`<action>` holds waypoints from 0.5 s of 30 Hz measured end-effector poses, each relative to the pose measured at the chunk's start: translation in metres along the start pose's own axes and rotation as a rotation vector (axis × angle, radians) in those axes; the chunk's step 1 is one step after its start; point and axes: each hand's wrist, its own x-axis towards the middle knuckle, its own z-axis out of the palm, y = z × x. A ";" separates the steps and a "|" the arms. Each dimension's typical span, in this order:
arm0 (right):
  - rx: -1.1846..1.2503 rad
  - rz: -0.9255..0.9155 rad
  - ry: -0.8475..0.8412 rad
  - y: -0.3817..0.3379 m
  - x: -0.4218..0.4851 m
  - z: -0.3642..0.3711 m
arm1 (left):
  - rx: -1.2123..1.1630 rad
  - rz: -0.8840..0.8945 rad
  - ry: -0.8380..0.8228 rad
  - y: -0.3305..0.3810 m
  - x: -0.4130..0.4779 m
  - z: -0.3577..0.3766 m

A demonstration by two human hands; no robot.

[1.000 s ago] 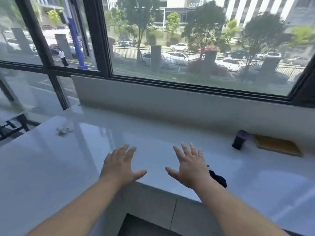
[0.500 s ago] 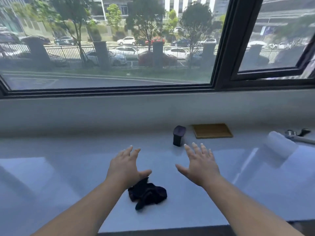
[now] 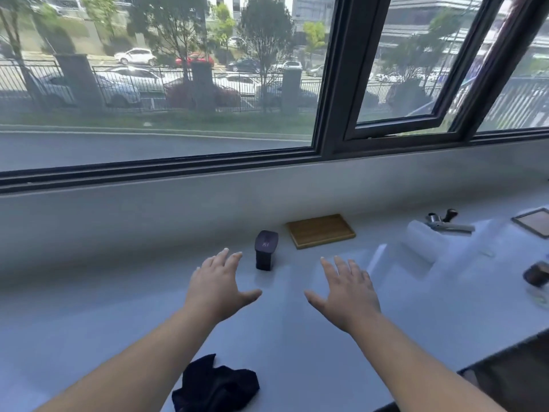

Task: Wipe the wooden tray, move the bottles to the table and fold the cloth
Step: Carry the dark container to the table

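A flat wooden tray (image 3: pixel 320 231) lies at the back of the white counter (image 3: pixel 89 322), against the wall under the window. A dark purple bottle (image 3: pixel 265 250) stands upright just left of the tray, off it. A crumpled dark cloth (image 3: pixel 215 386) lies near the counter's front edge, between my forearms. My left hand (image 3: pixel 218 285) hovers open, palm down, just left of the bottle. My right hand (image 3: pixel 346 292) hovers open, palm down, in front of the tray. Neither hand touches anything.
A white roll (image 3: pixel 423 245) lies to the right of the tray, with a metal tool (image 3: pixel 445 223) behind it. A framed square (image 3: pixel 534 223) and a dark round object (image 3: pixel 537 273) sit at the far right. A window frame (image 3: pixel 329 84) rises behind the counter.
The view has swung right and forward, so the tray and bottle sit closer and the cloth lies nearer the bottom. Both hands stay open and spread, holding nothing.
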 end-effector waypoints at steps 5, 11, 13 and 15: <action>0.007 0.010 -0.039 0.000 0.028 0.018 | 0.008 0.016 -0.039 0.002 0.040 0.018; 0.025 -0.036 -0.110 0.003 0.093 0.050 | 0.025 -0.034 -0.084 0.007 0.098 0.048; 0.032 -0.059 -0.131 0.004 0.118 0.062 | 0.031 -0.062 -0.102 0.009 0.119 0.059; 0.042 -0.084 -0.160 0.006 0.147 0.078 | 0.027 -0.102 -0.120 0.015 0.143 0.072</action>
